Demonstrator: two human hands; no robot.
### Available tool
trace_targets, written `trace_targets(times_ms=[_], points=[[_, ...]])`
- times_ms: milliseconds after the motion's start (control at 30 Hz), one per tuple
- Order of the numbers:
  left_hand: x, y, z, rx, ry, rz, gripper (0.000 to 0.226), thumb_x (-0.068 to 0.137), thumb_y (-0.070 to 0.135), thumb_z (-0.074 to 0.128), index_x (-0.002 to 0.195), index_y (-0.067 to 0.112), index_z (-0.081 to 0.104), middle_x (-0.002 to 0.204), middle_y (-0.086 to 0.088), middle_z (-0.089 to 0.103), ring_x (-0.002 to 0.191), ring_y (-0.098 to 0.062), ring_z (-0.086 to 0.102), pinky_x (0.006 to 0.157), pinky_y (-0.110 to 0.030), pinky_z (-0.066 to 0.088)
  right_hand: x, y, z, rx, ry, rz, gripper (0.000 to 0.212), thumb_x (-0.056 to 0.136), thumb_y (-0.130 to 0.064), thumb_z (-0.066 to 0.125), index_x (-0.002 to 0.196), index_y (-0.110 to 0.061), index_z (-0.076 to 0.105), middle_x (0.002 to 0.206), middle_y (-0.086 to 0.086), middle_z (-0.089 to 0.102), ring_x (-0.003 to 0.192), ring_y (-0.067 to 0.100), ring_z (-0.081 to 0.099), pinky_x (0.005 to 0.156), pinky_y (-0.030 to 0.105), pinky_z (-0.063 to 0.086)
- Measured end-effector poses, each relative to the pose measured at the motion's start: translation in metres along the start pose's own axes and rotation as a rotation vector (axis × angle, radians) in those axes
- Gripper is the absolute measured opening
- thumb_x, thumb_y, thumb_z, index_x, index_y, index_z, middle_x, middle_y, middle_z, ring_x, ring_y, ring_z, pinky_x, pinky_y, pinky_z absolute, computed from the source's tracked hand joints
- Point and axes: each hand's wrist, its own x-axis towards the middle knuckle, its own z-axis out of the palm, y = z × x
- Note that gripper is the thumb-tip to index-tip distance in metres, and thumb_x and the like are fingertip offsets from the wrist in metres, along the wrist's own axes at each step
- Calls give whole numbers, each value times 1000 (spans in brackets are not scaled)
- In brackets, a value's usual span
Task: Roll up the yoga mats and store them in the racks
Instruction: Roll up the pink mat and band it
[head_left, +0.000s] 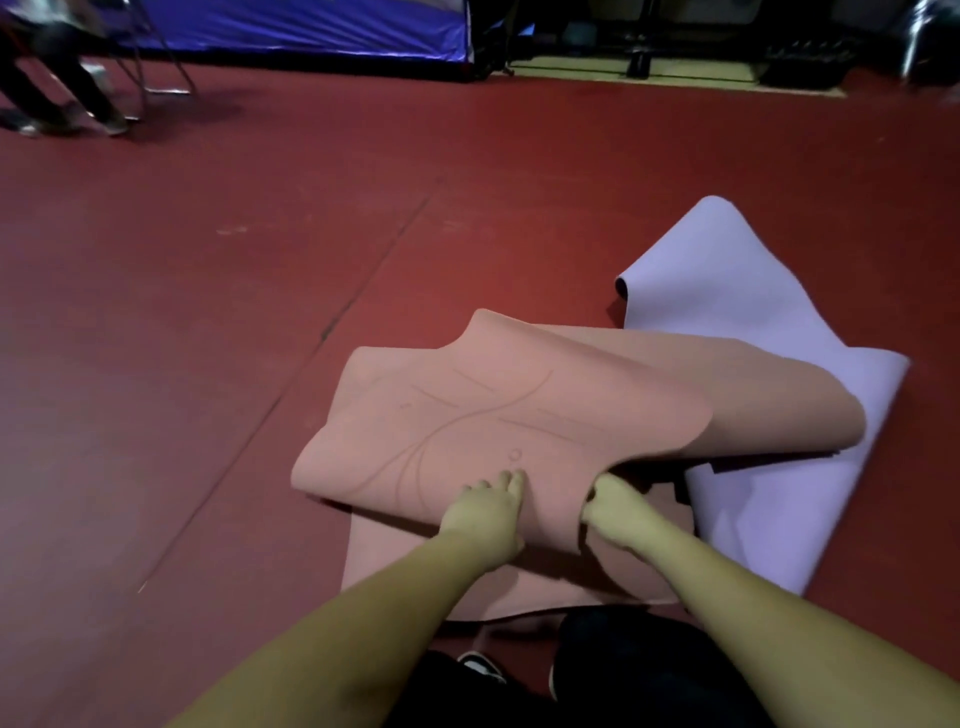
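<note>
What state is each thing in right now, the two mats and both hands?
Pink mat: unrolled, crumpled, folded over itself, near edge lifted.
Purple mat: unrolled on the floor, partly under the pink mat, far end curled.
Left hand: gripping the pink mat's edge.
Right hand: gripping the same edge.

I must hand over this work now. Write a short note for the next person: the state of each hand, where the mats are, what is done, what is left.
Left hand: grips the lifted edge of the pink mat.
Right hand: grips the same edge.
Pink mat: on the red floor, folded over loosely, partly over the lilac mat.
Lilac mat: on the floor, crumpled, one corner curled.
Done: no mat rolled.
Left: roll both mats, store them; no rack is in view.
</note>
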Motion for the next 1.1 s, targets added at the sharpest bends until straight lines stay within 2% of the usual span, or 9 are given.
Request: trace_targets(times_ms=[133, 200, 367, 467, 700, 833, 933, 1000, 1100], points=[[4, -9, 6, -313, -140, -67, 67, 89, 38, 58, 147, 17, 32, 139, -12, 51, 126, -34, 49, 100, -39, 44, -2, -20, -16, 690, 68, 169, 24, 86, -5, 40, 86, -20, 59, 80, 2, 65, 66, 17, 60, 63, 27, 47], [4, -8, 10, -387, -146, -40, 66, 89, 40, 61, 145, 18, 34, 137, -13, 54, 128, -32, 48, 101, -37, 43, 1, -27, -22, 748, 83, 196, 17, 97, -29, 47, 95, -24, 63, 88, -2, 70, 78, 18, 65, 68, 28, 48], [0, -10, -10, -588, -35, -152, 45, 96, 37, 56, 138, 19, 53, 134, -6, 62, 123, -25, 56, 94, -26, 41, 4, -26, -14, 490, 232, 44, 34, 92, -37, 64, 121, -20, 65, 116, -3, 69, 104, 18, 65, 97, 37, 49], [-3, -12, -45, -827, 240, -310, 39, 100, 35, 52, 132, 14, 58, 130, -10, 63, 122, -25, 57, 93, -27, 40, -12, -33, -12, 45, 148, -105, 23, 92, -24, 67, 112, -17, 72, 105, -5, 70, 100, 15, 63, 87, 26, 46], [-19, -5, -174, -1603, 377, -410, 92, 86, 80, 37, 157, 23, 22, 162, -2, 25, 146, -27, 29, 117, -50, 27, -59, -54, 23, -675, -1, -519, 32, 91, -34, 65, 112, -12, 72, 117, 7, 68, 106, 27, 64, 81, 30, 47], [-38, 15, -215, -1478, 367, -292, 109, 79, 75, 58, 159, 26, 3, 161, -5, 27, 143, -31, 32, 104, -44, 35, -89, -79, 60, -1203, -72, -705, 40, 96, -44, 52, 113, -11, 68, 110, 9, 66, 97, 31, 64, 69, 35, 48], [-44, 20, -212, -1177, 245, -352, 129, 74, 53, 81, 157, 22, -12, 165, -11, 10, 146, -35, 26, 112, -46, 32, -112, -94, 89, -1330, -37, -911, 28, 74, -40, 74, 64, -14, 70, 62, 2, 63, 51, 22, 62, 42, 22, 25], [-48, 10, -197, -813, 166, -519, 122, 82, 33, 77, 155, 21, -19, 165, -15, 0, 145, -41, 26, 114, -52, 32, -119, -97, 109, -1317, -150, -961, 22, 85, -32, 66, 81, -11, 70, 74, 10, 67, 62, 31, 66, 47, 28, 41], [-66, -17, -186, -568, 282, -585, 69, 97, 10, 47, 156, 6, 13, 154, -20, 35, 135, -38, 44, 106, -46, 39, -138, -113, 117, -1329, -357, -711, 43, 101, -35, 46, 118, 1, 60, 117, 22, 62, 102, 40, 62, 78, 44, 50]])
